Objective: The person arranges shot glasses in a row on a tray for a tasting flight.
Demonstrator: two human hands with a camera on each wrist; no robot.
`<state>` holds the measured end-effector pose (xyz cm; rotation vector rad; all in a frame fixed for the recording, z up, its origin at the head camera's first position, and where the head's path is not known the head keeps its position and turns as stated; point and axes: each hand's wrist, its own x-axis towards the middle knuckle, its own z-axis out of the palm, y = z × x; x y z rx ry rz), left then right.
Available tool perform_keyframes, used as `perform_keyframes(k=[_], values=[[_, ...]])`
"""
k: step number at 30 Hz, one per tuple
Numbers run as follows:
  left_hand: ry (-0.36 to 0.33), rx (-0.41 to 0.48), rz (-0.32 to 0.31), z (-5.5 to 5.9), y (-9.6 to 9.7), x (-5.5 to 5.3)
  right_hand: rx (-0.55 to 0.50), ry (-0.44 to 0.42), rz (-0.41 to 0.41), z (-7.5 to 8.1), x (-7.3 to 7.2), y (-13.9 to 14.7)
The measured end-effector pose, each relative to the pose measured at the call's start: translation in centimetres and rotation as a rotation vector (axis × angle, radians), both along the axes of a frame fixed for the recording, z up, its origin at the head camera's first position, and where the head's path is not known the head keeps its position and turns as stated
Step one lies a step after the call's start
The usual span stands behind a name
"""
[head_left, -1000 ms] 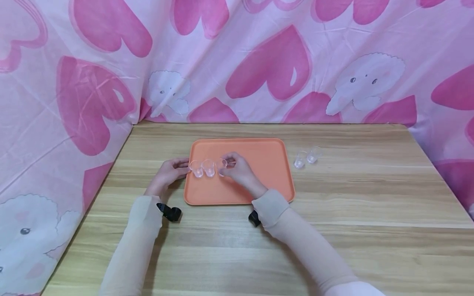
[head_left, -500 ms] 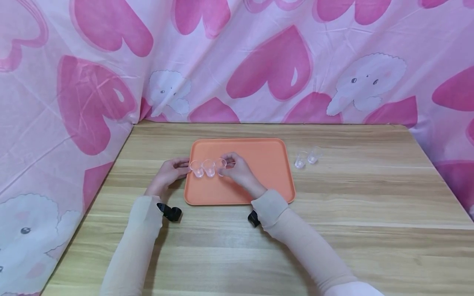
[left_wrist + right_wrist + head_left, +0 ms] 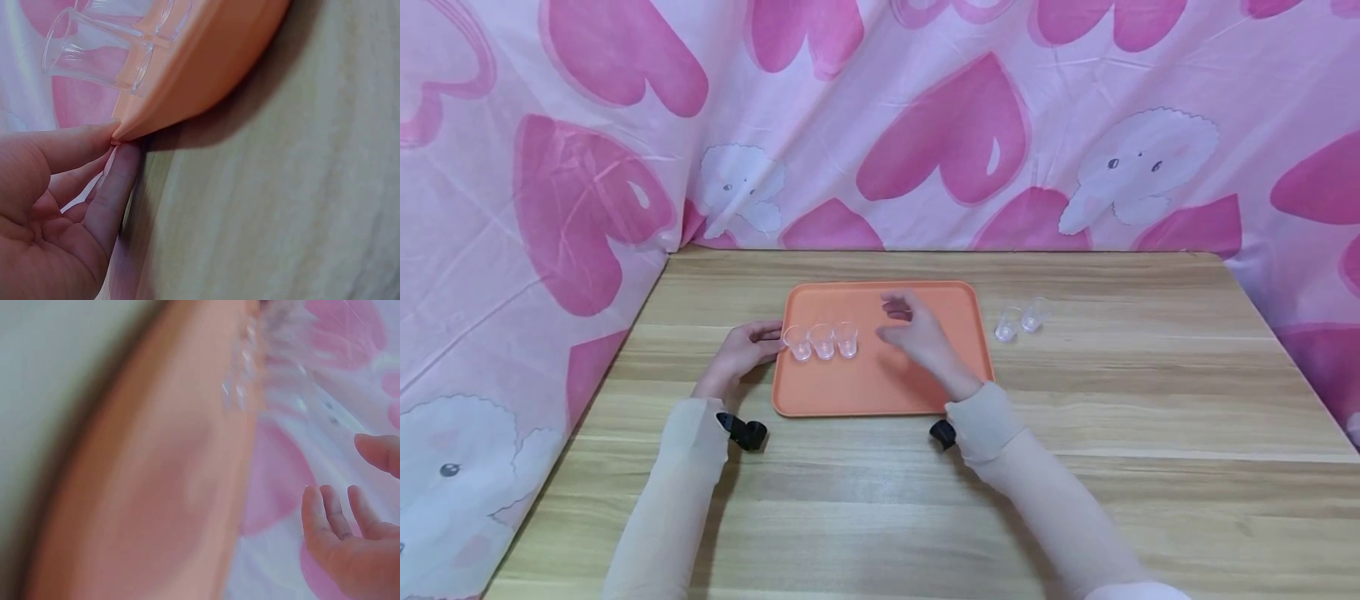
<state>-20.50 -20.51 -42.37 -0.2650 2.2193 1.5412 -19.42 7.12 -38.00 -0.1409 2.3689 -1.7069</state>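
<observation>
Three small clear plastic cups stand upright in a row on the left part of an orange tray (image 3: 880,396): a left cup (image 3: 798,343), a middle cup (image 3: 823,342) and a right cup (image 3: 846,340). My left hand (image 3: 739,358) is at the tray's left side. In the left wrist view its thumb and fingers pinch the tray's rim (image 3: 181,94), close below a cup (image 3: 94,62). Above the tray, right of the row, hovers my right hand (image 3: 921,335), fingers spread apart and holding nothing. The right wrist view is blurred around the cups.
Two more clear cups, a nearer one (image 3: 1007,325) and a farther one (image 3: 1034,315), stand on the wooden table (image 3: 1120,375) right of the tray. A pink heart-print cloth (image 3: 940,125) hangs behind and along the left.
My right hand has let go of the right cup in the row and moved right, away from it. The cup stays standing on the tray. My left hand has not moved.
</observation>
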Motion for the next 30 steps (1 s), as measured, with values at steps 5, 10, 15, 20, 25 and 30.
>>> perform_keyframes(k=[5, 10, 15, 20, 25, 30], values=[[-0.001, 0.017, 0.004, 0.1, 0.0, 0.0, -0.04, 0.086, -0.066, 1.6, -0.4, 3.1], [0.002, 0.007, -0.002, 0.1, 0.0, 0.0, -0.05, 0.121, -0.147, 3.2, -0.8, 6.3], [0.007, 0.014, -0.001, 0.2, 0.0, 0.0, -0.079, 0.143, -0.227, 4.5, -0.9, 9.4], [0.006, 0.006, -0.002, 0.2, -0.1, 0.0, -0.082, 0.171, -0.299, 4.8, -1.0, 12.6], [0.01, 0.004, -0.001, 0.2, 0.1, 0.0, -0.052, 0.159, -0.367, 4.3, -1.3, 15.6], [0.021, 0.033, 0.002, 0.0, 0.0, 0.0, 0.0, 0.102, -0.396, 3.6, -1.2, 17.7]])
